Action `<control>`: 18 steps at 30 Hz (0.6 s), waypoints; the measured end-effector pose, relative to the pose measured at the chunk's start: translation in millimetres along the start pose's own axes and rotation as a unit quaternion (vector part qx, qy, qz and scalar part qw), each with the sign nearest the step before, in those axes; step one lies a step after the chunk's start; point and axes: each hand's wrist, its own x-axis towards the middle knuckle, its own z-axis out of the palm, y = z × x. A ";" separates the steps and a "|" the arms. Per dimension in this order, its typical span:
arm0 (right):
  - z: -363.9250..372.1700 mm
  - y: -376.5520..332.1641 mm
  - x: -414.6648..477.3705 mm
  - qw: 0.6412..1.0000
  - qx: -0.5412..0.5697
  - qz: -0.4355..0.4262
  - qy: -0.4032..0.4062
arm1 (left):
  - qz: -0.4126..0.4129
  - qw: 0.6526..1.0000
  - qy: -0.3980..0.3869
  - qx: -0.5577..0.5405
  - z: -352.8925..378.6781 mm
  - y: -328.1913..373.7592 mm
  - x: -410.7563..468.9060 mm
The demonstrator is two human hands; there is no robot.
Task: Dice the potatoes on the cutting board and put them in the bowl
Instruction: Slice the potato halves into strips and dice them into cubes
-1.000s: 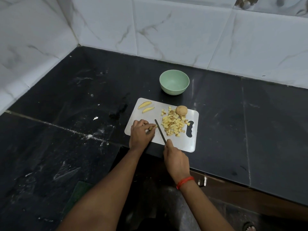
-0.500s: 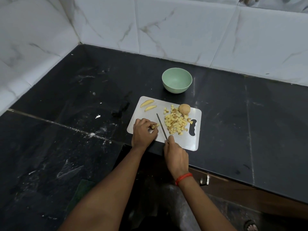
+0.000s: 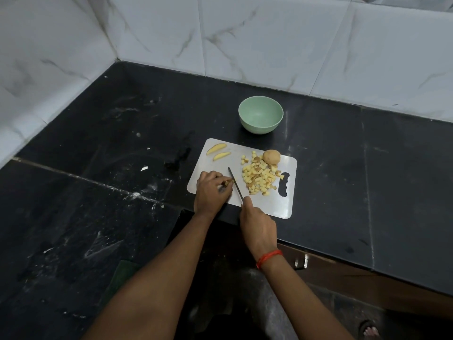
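While the left hand [image 3: 211, 190] pinches a potato strip [image 3: 227, 184] at the lower left of the cutting board [image 3: 269, 204], the right hand [image 3: 257, 224] grips the knife [image 3: 235, 184], blade just right of it, pointing up-frame. The bowl [image 3: 260, 114] sits above.

Pale green bowl [image 3: 260, 114], white cutting board [image 3: 267, 204], yellow potato dice [image 3: 259, 177], black table [image 3: 98, 143], grey-veined white marble wall tiles [image 3: 269, 33], red wrist thread [image 3: 268, 257]
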 end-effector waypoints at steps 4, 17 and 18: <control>1.5 6.8 -18.1 1.000 -0.001 -0.004 0.013 | -0.004 1.000 0.004 -0.002 1.1 1.0 0.0; 0.3 4.3 -16.3 0.996 0.039 0.063 0.051 | -0.034 0.998 0.035 -0.035 -2.4 4.9 -5.2; 1.8 6.1 -17.1 0.996 0.048 0.052 0.056 | -0.031 0.998 0.028 -0.035 -2.4 4.5 -4.7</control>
